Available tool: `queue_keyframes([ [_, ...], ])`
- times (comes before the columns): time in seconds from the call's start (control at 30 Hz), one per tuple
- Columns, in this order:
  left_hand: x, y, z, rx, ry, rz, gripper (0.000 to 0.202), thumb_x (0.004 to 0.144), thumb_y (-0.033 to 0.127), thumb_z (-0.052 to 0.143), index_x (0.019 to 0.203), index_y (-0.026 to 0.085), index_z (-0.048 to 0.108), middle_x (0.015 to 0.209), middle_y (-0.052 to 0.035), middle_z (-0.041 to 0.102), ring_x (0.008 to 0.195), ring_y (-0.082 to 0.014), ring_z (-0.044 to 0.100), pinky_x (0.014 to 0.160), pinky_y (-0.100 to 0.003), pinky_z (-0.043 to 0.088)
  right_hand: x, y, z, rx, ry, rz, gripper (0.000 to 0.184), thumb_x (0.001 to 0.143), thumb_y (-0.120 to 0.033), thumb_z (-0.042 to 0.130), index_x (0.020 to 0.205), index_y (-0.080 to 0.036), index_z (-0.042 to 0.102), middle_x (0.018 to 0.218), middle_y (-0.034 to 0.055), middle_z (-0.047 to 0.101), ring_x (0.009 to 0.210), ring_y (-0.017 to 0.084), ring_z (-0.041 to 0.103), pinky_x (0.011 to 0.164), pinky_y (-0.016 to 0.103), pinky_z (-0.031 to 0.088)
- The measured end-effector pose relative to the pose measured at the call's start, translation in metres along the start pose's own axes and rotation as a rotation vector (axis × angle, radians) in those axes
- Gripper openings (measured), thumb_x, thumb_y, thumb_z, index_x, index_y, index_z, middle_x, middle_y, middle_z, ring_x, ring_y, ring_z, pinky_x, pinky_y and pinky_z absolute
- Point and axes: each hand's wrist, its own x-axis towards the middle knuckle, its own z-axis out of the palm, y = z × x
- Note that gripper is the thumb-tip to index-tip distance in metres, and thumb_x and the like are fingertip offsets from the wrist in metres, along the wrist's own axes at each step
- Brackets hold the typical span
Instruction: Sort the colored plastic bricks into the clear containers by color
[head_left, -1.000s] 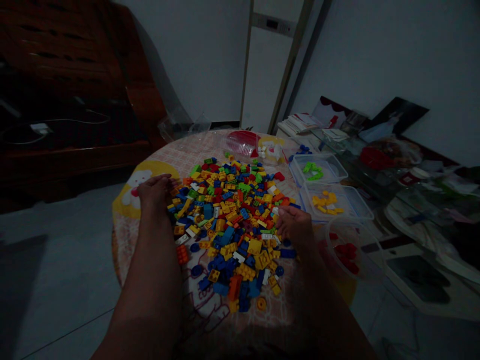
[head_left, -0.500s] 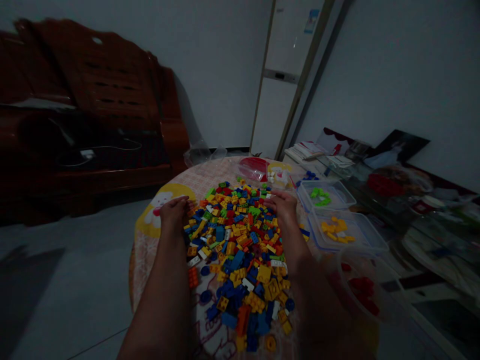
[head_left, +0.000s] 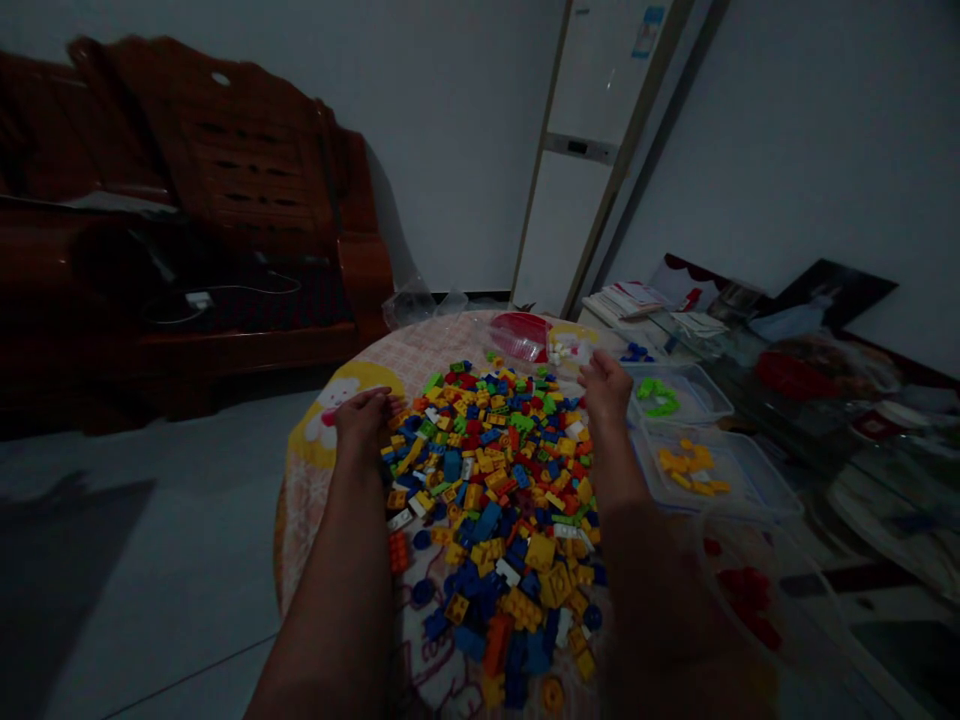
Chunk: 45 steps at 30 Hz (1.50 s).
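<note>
A large heap of mixed toy building bricks (head_left: pixel 495 500) in yellow, blue, red, orange, green and white covers the middle of a round table. My left hand (head_left: pixel 365 415) is at the heap's left edge, fingers loosely apart and nothing visible in them. Over the far right edge, my right hand (head_left: pixel 607 388) is raised with fingertips pinched together; a small white brick (head_left: pixel 584 353) seems to be between them, though dim light blurs it. Just beyond those fingertips is a clear container with white pieces (head_left: pixel 559 352).
Clear boxes on the right hold green pieces (head_left: pixel 657 397), yellow pieces (head_left: pixel 691 468) and red pieces (head_left: pixel 748 595). Blue pieces (head_left: pixel 636 352) lie farther back. A red tray (head_left: pixel 517 335) stands at the table's far edge. A wooden bench (head_left: pixel 255 200) is at left, a cluttered glass table at right.
My right hand has lifted off the heap and moved right and away from me, toward the white pieces. My left hand stays by the heap's left edge. The view has shifted slightly.
</note>
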Motion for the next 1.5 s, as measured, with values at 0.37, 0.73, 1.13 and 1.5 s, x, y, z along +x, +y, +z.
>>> queue_keyframes([
  [0.37, -0.001, -0.004, 0.003, 0.059, 0.004, 0.047, 0.014, 0.072, 0.002, 0.053, 0.079, 0.009, 0.063, 0.062, -0.0022, 0.063, 0.055, -0.0092, 0.061, 0.068, -0.025, 0.056, -0.156, -0.068, -0.111, -0.443, -0.075, -0.133, 0.036, 0.094, -0.035, 0.046, 0.117, -0.018, 0.069, 0.099, 0.0097, 0.075, 0.083, 0.022, 0.072, 0.08, 0.037, 0.057],
  [0.73, -0.008, 0.0, 0.005, 0.088, 0.01, 0.054, 0.015, 0.074, -0.001, 0.051, 0.077, 0.008, 0.063, 0.058, -0.0013, 0.061, 0.055, -0.0106, 0.06, 0.075, -0.032, 0.057, -0.218, -0.033, -0.145, -1.089, -0.44, 0.05, 0.032, 0.094, -0.024, 0.041, 0.094, -0.02, 0.073, 0.083, 0.0113, 0.074, 0.069, 0.023, 0.068, 0.064, 0.032, 0.049],
  [1.13, -0.004, -0.003, 0.004, 0.083, 0.011, 0.07, 0.016, 0.072, -0.001, 0.051, 0.078, 0.008, 0.063, 0.058, -0.0008, 0.061, 0.054, -0.0096, 0.059, 0.075, -0.031, 0.057, -0.214, -0.036, -0.113, -1.028, -0.633, 0.129, 0.025, 0.099, -0.028, 0.047, 0.099, -0.02, 0.07, 0.093, 0.0074, 0.076, 0.081, 0.017, 0.07, 0.07, 0.023, 0.042],
  [1.5, 0.002, -0.006, 0.001, 0.128, -0.035, 0.103, 0.01, 0.071, 0.005, 0.055, 0.079, 0.009, 0.061, 0.063, -0.0023, 0.061, 0.059, -0.0114, 0.061, 0.077, -0.035, 0.057, -0.204, -0.039, -0.1, -1.055, -0.632, 0.141, 0.022, 0.097, -0.034, 0.056, 0.103, -0.02, 0.071, 0.095, 0.0078, 0.076, 0.083, 0.019, 0.071, 0.067, 0.025, 0.04],
])
